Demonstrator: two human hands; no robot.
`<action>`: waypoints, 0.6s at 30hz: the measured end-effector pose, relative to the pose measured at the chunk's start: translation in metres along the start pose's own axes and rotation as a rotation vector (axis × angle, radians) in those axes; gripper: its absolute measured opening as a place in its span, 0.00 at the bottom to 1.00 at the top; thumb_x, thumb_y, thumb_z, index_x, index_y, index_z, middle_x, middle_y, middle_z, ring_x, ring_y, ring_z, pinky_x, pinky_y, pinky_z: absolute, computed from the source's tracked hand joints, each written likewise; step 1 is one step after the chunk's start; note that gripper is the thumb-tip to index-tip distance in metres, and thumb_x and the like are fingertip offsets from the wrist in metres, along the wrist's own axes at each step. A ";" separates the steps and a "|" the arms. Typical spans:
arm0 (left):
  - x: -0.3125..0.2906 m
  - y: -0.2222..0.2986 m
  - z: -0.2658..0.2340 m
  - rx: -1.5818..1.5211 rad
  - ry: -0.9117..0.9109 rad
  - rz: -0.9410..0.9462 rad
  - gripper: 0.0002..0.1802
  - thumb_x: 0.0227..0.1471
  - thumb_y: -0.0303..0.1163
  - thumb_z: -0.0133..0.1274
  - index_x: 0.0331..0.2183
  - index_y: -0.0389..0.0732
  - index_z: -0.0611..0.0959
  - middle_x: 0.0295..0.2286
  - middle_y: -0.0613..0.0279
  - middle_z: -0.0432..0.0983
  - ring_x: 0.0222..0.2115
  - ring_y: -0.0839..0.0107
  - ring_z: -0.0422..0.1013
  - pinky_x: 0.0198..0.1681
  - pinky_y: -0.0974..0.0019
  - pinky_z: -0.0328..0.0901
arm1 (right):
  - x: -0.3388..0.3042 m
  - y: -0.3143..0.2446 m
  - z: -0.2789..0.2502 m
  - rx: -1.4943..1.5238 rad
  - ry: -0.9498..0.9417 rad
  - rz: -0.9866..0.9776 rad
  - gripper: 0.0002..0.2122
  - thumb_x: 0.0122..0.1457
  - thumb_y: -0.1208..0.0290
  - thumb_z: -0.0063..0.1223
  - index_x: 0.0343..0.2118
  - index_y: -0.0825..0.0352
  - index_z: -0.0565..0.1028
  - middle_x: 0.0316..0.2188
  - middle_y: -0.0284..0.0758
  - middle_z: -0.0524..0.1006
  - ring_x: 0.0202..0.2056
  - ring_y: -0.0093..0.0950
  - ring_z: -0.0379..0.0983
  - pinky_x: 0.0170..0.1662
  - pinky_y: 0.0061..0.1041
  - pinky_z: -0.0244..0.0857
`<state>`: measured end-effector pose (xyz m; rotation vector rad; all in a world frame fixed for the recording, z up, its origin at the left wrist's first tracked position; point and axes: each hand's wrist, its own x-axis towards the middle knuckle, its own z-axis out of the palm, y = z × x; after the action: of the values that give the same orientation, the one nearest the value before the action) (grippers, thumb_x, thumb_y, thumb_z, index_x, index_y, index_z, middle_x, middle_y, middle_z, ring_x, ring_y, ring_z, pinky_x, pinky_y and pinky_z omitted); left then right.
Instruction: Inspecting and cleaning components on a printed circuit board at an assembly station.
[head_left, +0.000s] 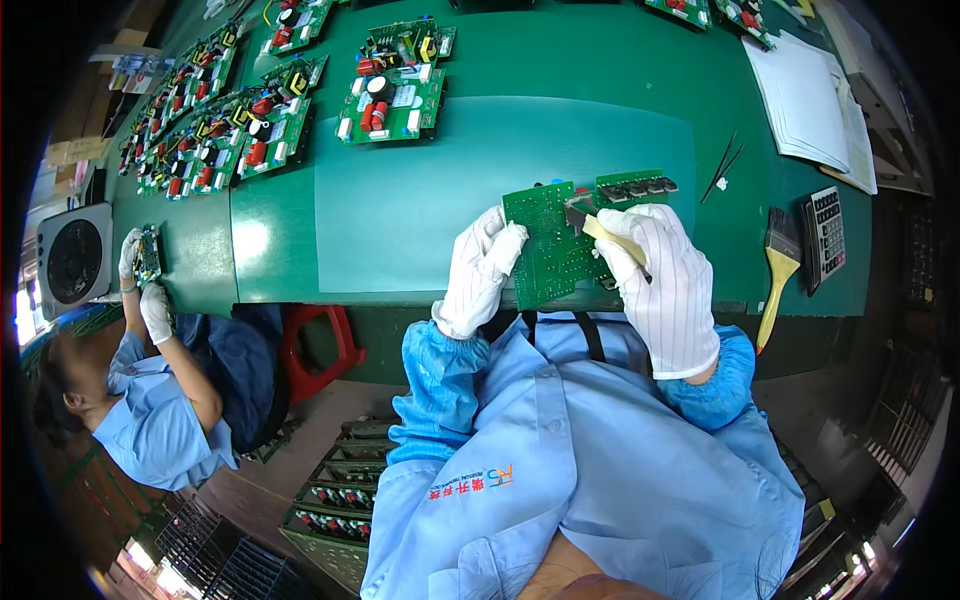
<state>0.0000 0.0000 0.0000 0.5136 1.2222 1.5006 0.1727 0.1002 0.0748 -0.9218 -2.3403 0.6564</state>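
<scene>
A green circuit board [540,240] is tilted up at the table's near edge, its solder side facing me. My white-gloved left hand [482,268] is closed on the board's left edge. In my right hand [660,275], also gloved, is a small brush [607,232] with a pale yellow handle. Its dark bristles touch or hover just over the board face; I cannot tell which. Black parts [637,188] line the board's upper right section. Most components on the far side are hidden.
Several populated circuit boards [385,105] stand at the back and left of the green table. To the right lie tweezers [722,168], paper sheets [800,105], a wider brush [777,265] and a calculator [824,238]. A co-worker [165,400] handles a board at left, near a red stool [315,350].
</scene>
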 end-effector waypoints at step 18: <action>0.000 0.002 0.004 -0.023 0.011 0.011 0.18 0.58 0.36 0.49 0.45 0.33 0.77 0.34 0.72 0.73 0.29 0.84 0.61 0.34 0.78 0.58 | -0.001 -0.001 -0.001 -0.014 0.007 -0.019 0.09 0.51 0.74 0.60 0.36 0.65 0.75 0.33 0.35 0.74 0.31 0.34 0.74 0.31 0.28 0.69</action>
<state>0.0024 0.0020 0.0031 0.4985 1.2106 1.5272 0.1734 0.0996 0.0759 -0.9050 -2.3474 0.6289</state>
